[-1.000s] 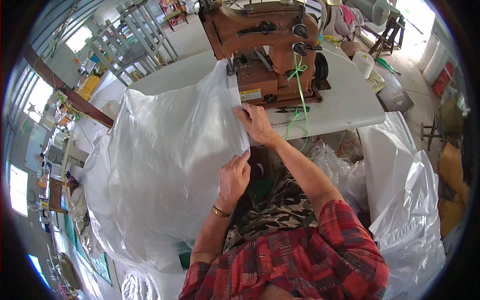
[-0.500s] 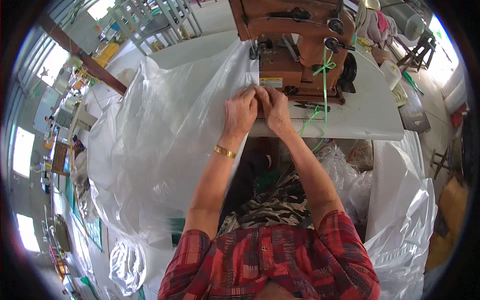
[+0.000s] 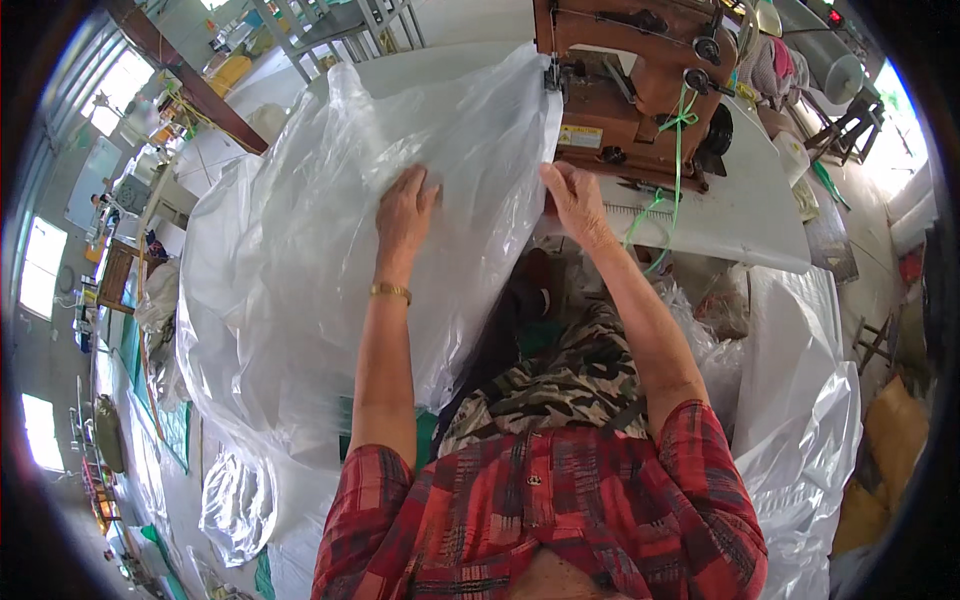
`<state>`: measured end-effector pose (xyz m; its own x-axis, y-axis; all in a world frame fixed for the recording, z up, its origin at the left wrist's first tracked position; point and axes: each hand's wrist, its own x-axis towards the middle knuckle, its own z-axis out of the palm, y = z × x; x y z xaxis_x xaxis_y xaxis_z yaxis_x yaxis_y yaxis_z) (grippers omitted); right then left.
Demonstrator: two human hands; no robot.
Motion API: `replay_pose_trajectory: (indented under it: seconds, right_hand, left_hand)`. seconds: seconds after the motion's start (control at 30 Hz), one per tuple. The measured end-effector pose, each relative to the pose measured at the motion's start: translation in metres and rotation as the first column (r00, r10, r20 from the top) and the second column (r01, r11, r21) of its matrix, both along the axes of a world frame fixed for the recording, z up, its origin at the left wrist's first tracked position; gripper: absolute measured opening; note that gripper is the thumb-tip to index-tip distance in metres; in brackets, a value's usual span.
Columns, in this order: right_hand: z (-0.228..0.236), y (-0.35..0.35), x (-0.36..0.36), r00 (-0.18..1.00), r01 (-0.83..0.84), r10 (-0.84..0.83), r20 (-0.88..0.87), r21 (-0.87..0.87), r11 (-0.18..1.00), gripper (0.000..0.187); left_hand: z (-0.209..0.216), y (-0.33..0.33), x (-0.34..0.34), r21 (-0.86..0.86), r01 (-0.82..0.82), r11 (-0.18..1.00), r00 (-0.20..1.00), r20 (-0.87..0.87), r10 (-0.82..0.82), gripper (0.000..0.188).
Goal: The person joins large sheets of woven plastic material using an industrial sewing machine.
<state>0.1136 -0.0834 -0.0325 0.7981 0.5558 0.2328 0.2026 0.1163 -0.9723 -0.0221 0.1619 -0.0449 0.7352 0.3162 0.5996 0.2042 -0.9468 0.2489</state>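
On the far left, two bright rectangular windows (image 3: 42,432) show in the wall, one above the other. Right of them, one dark brown steel beam (image 3: 185,75) slants down toward the worktop (image 3: 740,225), which is pale grey and smooth.

One large, crumpled sheet of translucent white plastic (image 3: 300,270) spreads over the worktop's left part and hangs over its front edge. Over its middle is the left hand (image 3: 405,215), palm down, fingers loosely extended and thumb a little apart, gripping nothing; whether it presses down, I cannot tell. One gold-coloured band (image 3: 391,292) circles that wrist.

At the sheet's right edge, the right hand (image 3: 575,200) pinches the border between thumb and forefinger. Just beyond it, the sheet's upper corner lies at the needle end of one brown metal sewing machine (image 3: 630,95). One bright green ribbon (image 3: 680,120) is tied in a bow on the machine's front. Farther right stands one white spool (image 3: 790,157).
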Motion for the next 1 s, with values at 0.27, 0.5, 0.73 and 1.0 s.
replay_pose_trajectory:
  seconds: [0.27, 0.5, 0.73, 1.0]
  right_hand:
    - [-0.095, 0.003, -0.097, 0.691, -0.511, 0.586, -0.423, 0.288, 0.81, 0.059]
    - [-0.082, -0.054, -0.181, 0.396, -0.868, 0.767, -0.505, 0.066, 0.491, 0.065]
    - [-0.052, -0.092, -0.201, 0.608, -0.52, 0.42, -0.674, 0.062, 0.852, 0.046]
    - [-0.041, -0.107, -0.218, 0.896, -0.323, 0.284, -0.342, -0.062, 0.945, 0.034]
  left_hand:
    - [0.002, 0.022, 0.004, -0.265, 0.053, 0.963, 0.995, -0.069, -0.074, 0.038]
    - [-0.004, 0.028, 0.005, -0.233, 0.108, 0.967, 0.993, -0.018, -0.115, 0.037]
    - [0.01, 0.02, -0.003, -0.357, 0.078, 0.931, 0.99, -0.08, -0.114, 0.035]
    - [0.038, -0.082, -0.08, -0.472, 0.298, 0.83, 0.954, 0.134, -0.267, 0.038]
